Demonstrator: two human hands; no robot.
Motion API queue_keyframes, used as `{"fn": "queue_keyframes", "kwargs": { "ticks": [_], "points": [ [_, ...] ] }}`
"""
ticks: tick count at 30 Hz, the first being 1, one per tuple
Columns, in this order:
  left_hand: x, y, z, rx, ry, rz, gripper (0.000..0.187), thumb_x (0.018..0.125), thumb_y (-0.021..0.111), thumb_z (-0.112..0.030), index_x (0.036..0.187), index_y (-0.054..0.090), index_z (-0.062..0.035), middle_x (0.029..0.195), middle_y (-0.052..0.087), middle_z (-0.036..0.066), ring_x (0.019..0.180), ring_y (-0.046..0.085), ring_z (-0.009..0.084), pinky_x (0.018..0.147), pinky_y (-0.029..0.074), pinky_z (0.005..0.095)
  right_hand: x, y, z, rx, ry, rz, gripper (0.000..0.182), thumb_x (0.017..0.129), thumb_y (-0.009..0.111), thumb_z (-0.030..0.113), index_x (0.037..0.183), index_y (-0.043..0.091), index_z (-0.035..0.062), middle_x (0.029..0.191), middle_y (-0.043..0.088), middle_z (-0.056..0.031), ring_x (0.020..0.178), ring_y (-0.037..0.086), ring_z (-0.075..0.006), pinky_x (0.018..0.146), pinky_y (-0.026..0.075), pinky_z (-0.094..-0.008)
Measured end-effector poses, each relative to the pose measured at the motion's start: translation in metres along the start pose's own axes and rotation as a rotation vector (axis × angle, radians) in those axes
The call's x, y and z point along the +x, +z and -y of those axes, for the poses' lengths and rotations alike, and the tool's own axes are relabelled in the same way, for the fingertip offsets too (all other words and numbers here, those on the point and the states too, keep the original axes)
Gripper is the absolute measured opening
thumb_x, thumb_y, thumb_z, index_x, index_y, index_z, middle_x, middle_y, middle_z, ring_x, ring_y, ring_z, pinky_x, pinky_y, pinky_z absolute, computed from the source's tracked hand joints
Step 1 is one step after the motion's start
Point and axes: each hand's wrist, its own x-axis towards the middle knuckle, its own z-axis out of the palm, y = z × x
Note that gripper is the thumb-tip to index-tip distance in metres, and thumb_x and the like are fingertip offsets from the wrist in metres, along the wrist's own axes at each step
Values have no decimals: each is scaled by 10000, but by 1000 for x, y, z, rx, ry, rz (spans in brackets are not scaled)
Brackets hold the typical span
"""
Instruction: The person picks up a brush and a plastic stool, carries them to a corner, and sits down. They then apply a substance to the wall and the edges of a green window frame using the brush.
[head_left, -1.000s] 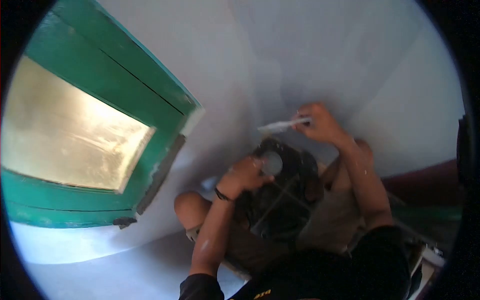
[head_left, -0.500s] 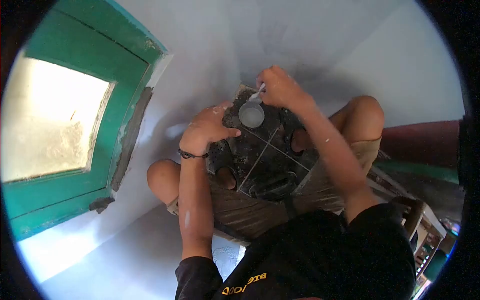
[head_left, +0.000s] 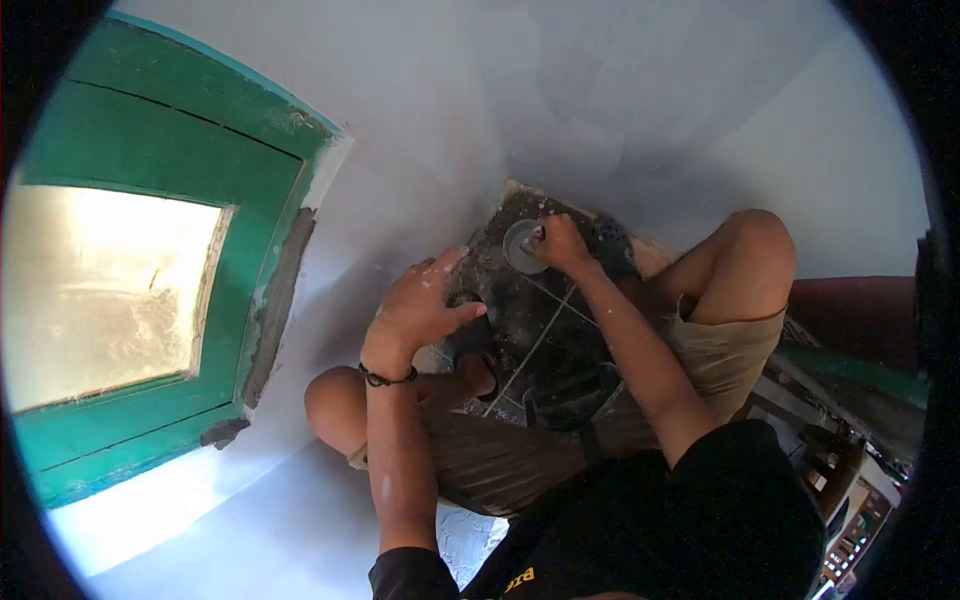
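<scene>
A small round clear tub (head_left: 522, 247) with pale liquid inside stands on the dark tiled floor, close to the wall corner. Over its right rim is my right hand (head_left: 562, 243), fingers closed round a white-coated tool that looks like a paintbrush; its lower end dips inside the tub and is mostly hidden. My left hand (head_left: 420, 300), spotted with white and wearing a dark bracelet on the wrist, hovers left of the tub, thumb and fingers apart, holding nothing.
White walls meet beyond the floor corner. At left is a green frame (head_left: 225, 300) with a bright pane and rough grey mortar (head_left: 282, 310) along its edge. My knees flank the dark tiles (head_left: 545, 350). Wooden furniture (head_left: 850, 480) stands at right.
My right hand has come down to the tub, bringing the white-coated tool from above the rim into it. My left hand has moved slightly away from the tub. The view has shifted.
</scene>
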Motion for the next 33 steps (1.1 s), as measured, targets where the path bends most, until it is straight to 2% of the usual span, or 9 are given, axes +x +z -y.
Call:
{"fn": "queue_keyframes", "kwargs": {
  "ticks": [3,6,15,18,21,24,27,30,33],
  "points": [
    [0,-1,-4,3,-34,17,788,784,845,-414,1453,541,-129,1307,668,211,1232,613,417,1044,498,487,5,15,-11,91,19,-20,195,852,714,173,850,707,-22,886,699,-271,902,674,-464,830,532,-551],
    [3,0,-7,36,0,2,758,792,846,-403,1433,559,-120,1293,673,211,1227,616,417,1040,502,485,7,32,-23,37,-26,-94,227,857,727,199,875,711,-27,901,705,-268,896,676,-471,813,530,-559],
    [6,1,-12,34,17,-1,737,782,858,-388,1422,575,-156,1309,666,195,1232,615,400,1021,516,478,6,23,-16,5,100,96,244,861,737,219,916,714,-17,936,702,-256,1021,662,-445,891,537,-546],
    [3,3,-11,92,34,-29,747,774,865,-389,1419,573,-152,1283,676,190,1215,623,399,1011,520,476,-3,33,-21,-27,20,-93,255,850,751,239,920,716,-4,966,704,-241,1048,655,-436,903,537,-542],
    [-2,-7,-23,49,-50,31,748,773,866,-385,1421,573,-152,1265,680,193,1199,629,404,1011,515,482,4,35,-29,-77,20,14,250,850,745,241,945,731,10,946,722,-224,990,680,-442,879,543,-538],
    [-7,-10,-23,46,-42,22,745,773,861,-389,1419,580,-145,1226,689,199,1175,638,407,1002,516,484,8,25,-37,111,73,-15,253,863,743,244,986,746,23,927,736,-217,867,705,-448,814,556,-516],
    [-4,-4,-13,36,30,-24,748,765,860,-390,1412,586,-132,1200,696,201,1157,646,402,992,519,475,15,32,-62,220,98,-157,250,905,739,255,988,751,20,874,758,-171,745,734,-369,735,562,-467],
    [-4,-5,-12,-31,79,-50,756,759,855,-395,1410,586,-119,1199,695,209,1160,645,402,988,521,468,16,30,-76,514,370,-158,234,972,706,266,971,733,34,863,759,-114,743,741,-251,687,569,-391],
    [-3,-10,-17,-24,12,5,765,759,850,-416,1408,584,-112,1199,694,221,1153,650,405,982,522,470,10,27,-88,968,499,-117,206,1027,646,254,1013,699,55,894,744,-71,747,728,-190,671,575,-344]
  ]
}}
